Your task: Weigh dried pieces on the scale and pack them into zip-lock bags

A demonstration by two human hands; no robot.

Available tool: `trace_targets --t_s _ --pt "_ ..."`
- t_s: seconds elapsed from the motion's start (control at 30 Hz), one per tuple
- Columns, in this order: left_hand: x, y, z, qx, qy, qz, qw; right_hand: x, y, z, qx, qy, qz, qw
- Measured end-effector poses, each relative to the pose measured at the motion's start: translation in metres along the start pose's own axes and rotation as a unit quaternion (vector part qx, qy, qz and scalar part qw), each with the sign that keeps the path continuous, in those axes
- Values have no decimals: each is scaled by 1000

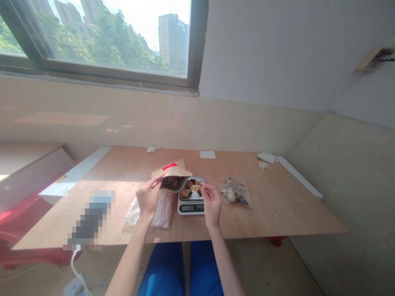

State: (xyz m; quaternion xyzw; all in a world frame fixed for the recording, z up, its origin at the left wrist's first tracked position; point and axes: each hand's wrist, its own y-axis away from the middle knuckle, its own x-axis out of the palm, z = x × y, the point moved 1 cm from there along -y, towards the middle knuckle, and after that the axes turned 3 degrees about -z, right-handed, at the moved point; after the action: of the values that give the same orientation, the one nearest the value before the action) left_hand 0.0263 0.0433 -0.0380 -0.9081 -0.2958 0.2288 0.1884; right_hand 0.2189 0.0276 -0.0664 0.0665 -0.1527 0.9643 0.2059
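— Left hand (pixel 148 195) holding?
— I have it gripping a kraft pouch (pixel 174 174) above the kitchen scale (pixel 191 206); right hand (pixel 211 205) pinches near brown pieces (pixel 189 190) already on the tray (pixel 198 196), more showing in the pouch's window (pixel 171 183).

Daylight pours through the window (pixel 101 39) ahead of me, the sky blown out nearly white. Sun washes across the left of the wooden tabletop (pixel 101 197), while its right end sits softer. A pale glare sheens the lower wall (pixel 154 119). The wide lens bends the straight edges outward, and a pixelated block (pixel 89 218) blurs part of the view.
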Motion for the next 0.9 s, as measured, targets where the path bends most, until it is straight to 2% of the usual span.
trace_targets --t_s 0.13,0.23,0.37,0.53,0.7,0.73,0.8,0.9 --pt "0 -5 1 8 -9 -11 1000 -17 1 -30 -6 66 2 998" --pt "1 -5 1 27 -16 -12 999 -19 6 -48 -68 132 14 989" --pt "1 -3 1 42 -25 -14 999 -13 10 -57 -162 209 15 964" --pt "1 -2 3 26 -20 -11 999 -5 7 -58 -212 275 62 936" --pt "2 2 3 29 -12 -7 999 2 12 -28 -247 279 40 927" --pt "3 3 3 25 -9 -5 1000 6 15 -19 -255 265 57 928" --pt "4 7 1 15 -2 0 1000 20 21 -3 -270 245 133 922" --pt "4 12 0 6 8 1 1000 47 27 11 -275 278 260 883"
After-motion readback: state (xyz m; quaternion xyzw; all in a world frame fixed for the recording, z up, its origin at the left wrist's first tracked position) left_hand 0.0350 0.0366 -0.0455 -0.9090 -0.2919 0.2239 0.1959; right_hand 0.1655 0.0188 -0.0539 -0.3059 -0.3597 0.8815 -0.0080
